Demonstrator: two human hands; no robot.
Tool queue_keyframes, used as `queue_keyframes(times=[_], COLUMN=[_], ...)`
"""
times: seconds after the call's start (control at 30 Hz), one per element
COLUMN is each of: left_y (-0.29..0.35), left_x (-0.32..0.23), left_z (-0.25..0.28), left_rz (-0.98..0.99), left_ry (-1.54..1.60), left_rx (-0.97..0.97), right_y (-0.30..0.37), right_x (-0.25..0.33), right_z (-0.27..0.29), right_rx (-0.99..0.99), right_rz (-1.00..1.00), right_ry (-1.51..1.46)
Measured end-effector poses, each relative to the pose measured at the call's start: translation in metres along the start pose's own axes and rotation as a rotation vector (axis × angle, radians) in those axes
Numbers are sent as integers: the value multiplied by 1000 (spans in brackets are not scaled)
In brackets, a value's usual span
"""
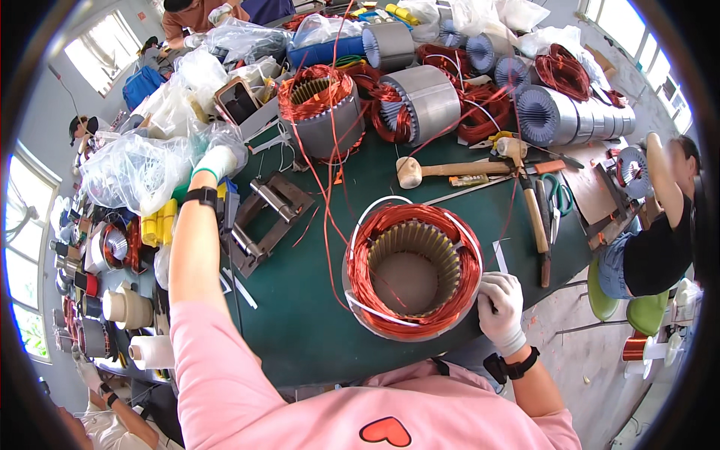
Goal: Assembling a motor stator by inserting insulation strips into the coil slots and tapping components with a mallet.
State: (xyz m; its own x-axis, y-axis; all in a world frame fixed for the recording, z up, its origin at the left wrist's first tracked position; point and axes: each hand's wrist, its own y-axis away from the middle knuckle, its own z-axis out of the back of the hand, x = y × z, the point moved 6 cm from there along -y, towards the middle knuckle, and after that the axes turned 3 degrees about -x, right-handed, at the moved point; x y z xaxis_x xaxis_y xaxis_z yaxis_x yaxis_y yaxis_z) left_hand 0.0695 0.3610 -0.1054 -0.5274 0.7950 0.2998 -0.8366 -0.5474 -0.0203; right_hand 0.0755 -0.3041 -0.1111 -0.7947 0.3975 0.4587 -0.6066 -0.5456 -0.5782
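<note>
A motor stator (412,266) with copper wire windings stands on end on the green table (300,315) right in front of me. My right hand (500,304), in a white glove, rests against its right rim with fingers curled on the winding. My left hand (216,160), also gloved, is stretched far out to the left and reaches into a pile of clear plastic bags (139,169); what it grips there I cannot make out. Loose copper wires (324,202) trail from the stator toward the back of the table.
A metal fixture (266,217) lies left of the stator. Two mallets (450,169) and green scissors (559,196) lie behind it. Several more stators (322,109) crowd the far side. A seated person (660,225) works at the right; another person's hand (90,371) shows at lower left.
</note>
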Motion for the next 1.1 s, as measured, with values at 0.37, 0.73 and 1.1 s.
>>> queue_keyframes(times=[0.37,0.73,1.1], left_y=[282,400,392], left_x=[-99,-337,-395], left_z=[194,216,180], left_rz=[88,-491,-305], left_ry=[1339,1774,1919], left_rx=[-480,438,978], right_y=[1,-37,-25], right_x=[-2,92,-1], right_z=[0,64,31], right_rx=[-8,75,-120], right_rz=[12,-84,-812], right_ry=[-53,-1123,-1674])
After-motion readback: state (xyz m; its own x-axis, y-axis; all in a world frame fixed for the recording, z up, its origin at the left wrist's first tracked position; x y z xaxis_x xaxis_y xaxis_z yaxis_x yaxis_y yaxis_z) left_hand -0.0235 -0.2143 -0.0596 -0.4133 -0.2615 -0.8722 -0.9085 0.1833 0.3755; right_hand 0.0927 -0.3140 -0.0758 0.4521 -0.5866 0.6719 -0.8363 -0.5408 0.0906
